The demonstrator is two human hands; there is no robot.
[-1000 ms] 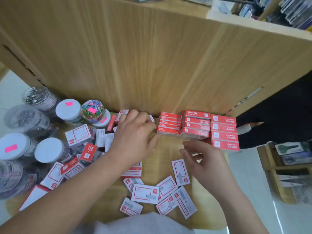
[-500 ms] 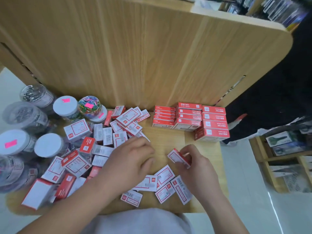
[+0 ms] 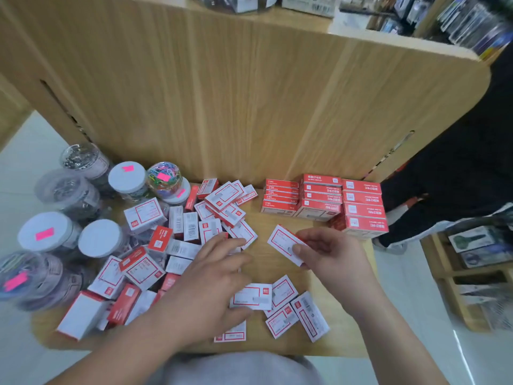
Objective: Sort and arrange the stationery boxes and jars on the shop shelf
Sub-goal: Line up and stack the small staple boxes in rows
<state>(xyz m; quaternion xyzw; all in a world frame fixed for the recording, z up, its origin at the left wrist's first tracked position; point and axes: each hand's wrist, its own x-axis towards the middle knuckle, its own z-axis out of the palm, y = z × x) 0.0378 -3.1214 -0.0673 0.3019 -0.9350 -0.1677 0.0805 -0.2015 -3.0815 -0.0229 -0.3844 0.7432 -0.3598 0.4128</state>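
My right hand pinches one small red-and-white staple box, lifted just above the wooden shelf. My left hand lies palm down with fingers spread over loose small boxes near the shelf's front. A jumbled heap of red-and-white boxes covers the left middle. Neat stacks of red boxes stand against the back panel on the right. Clear jars with white lids, one holding coloured paper clips, crowd the left end.
The tall wooden back panel rises behind the shelf. A person in dark clothes stands at the right. A low wooden rack with boxed goods sits on the floor to the right. More stock shows on the top shelf.
My right hand picked up a small box from the front of the shelf and raised it. My left hand drew back from the rear pile onto the loose boxes near the front.
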